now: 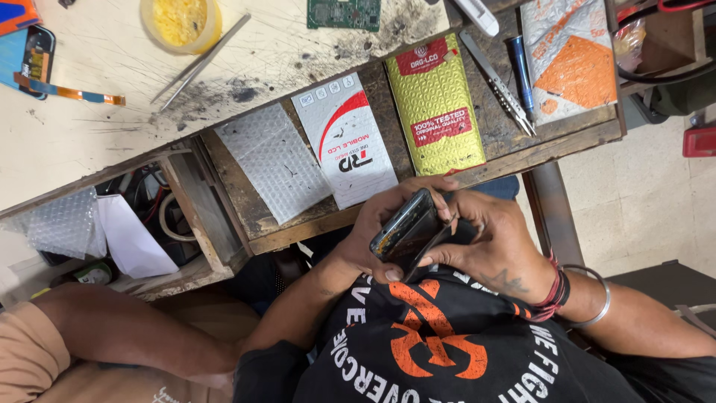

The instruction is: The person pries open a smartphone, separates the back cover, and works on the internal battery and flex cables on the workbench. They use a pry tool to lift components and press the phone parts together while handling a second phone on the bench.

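**Both hands on a dark phone at a scarred workbench**

Scratched, soot-smudged cream laminate covers the workbench (89, 127), and a rough wooden shelf (418, 201) of worn, dark-stained board runs along its near edge. Just below that shelf, over a black shirt with orange and white print, a slim dark phone (409, 230) is held tilted on edge, its glossy slab showing a thin side with a yellowish patch near the lower end. The left hand (373, 239) wraps around it from below, fingers curled shut on the body and thumb pressed at the bottom. The right hand (500, 242) grips the other side, its fingertips pinched against the upper edge; red thread and a plain metal bangle circle that wrist.

On the shelf, just above the phone, lie three flat rectangular packets side by side: a dimpled silver bubble pouch (276, 160), a smooth white box with a red curve (344, 142), and a gold embossed pouch (436, 104). Right of the gold pouch rest slender steel tweezers (498, 82) and a blue-handled tool (520, 67). Farther up the workbench sit a round yellow tub (180, 22), a second pair of long tweezers (201, 60) and a green circuit board (344, 13).
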The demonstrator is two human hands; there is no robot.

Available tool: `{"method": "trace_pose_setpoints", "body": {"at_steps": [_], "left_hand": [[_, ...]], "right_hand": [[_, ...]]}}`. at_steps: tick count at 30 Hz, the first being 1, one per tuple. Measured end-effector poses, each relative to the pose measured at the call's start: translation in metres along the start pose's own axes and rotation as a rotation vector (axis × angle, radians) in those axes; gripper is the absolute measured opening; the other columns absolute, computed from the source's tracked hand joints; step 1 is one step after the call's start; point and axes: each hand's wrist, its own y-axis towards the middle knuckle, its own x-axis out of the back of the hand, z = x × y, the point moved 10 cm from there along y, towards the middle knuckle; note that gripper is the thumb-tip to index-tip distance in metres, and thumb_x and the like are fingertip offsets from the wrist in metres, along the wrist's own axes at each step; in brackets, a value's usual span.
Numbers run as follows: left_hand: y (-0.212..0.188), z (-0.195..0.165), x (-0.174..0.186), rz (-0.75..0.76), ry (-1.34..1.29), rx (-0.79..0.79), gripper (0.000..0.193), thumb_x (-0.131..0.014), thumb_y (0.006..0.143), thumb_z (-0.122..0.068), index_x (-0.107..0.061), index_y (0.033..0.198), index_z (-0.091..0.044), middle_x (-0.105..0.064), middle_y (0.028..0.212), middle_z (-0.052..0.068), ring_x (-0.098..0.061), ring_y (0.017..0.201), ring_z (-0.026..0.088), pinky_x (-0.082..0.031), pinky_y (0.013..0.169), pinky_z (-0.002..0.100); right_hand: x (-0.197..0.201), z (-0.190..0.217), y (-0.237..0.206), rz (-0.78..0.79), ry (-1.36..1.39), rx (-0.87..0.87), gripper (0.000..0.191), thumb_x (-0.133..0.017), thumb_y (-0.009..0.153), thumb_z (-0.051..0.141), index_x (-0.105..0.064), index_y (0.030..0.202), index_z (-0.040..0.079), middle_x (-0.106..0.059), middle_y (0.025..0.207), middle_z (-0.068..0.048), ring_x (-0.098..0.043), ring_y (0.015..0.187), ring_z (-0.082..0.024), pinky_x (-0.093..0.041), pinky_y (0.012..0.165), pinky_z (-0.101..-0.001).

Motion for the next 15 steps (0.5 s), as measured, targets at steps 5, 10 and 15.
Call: {"method": "trace_pose_setpoints", "body": {"at_steps": [5,10,15], "left_hand": [[-0.005,0.003,-0.001,-0.025,-0.111,0.103,0.087,-0.097,0.069,-0.049,-0.061,0.131,0.0,-0.053,0.151,0.012,-0.055,0.131,0.024,-0.045,0.115,0.039],[-0.005,-0.005,-0.005,0.006,-0.006,0.004,0.087,-0.096,0.073,-0.048,-0.06,0.135,0.0,-0.062,0.132,0.012,-0.048,0.143,0.023,-0.038,0.122,0.038],[-0.013,0.001,0.002,-0.113,-0.06,0.108,0.092,-0.098,0.064,-0.049,-0.059,0.13,0.002,-0.059,0.142,0.013,-0.054,0.134,0.029,-0.041,0.119,0.044]], "right_hand": [[-0.001,-0.001,-0.012,-0.02,-0.083,0.005,0.038,-0.091,0.066,0.015,-0.059,0.085,0.005,-0.062,0.079,-0.004,-0.06,0.069,-0.009,-0.049,0.059,-0.0278],[0.004,0.011,-0.012,-0.006,-0.115,0.097,0.042,-0.094,0.068,0.023,-0.061,0.086,0.005,-0.062,0.083,-0.007,-0.063,0.069,-0.016,-0.051,0.058,-0.0289],[0.006,0.033,-0.011,-0.04,-0.175,0.233,0.047,-0.094,0.066,0.028,-0.063,0.093,0.005,-0.067,0.091,-0.008,-0.07,0.079,-0.023,-0.055,0.067,-0.0331]]}}
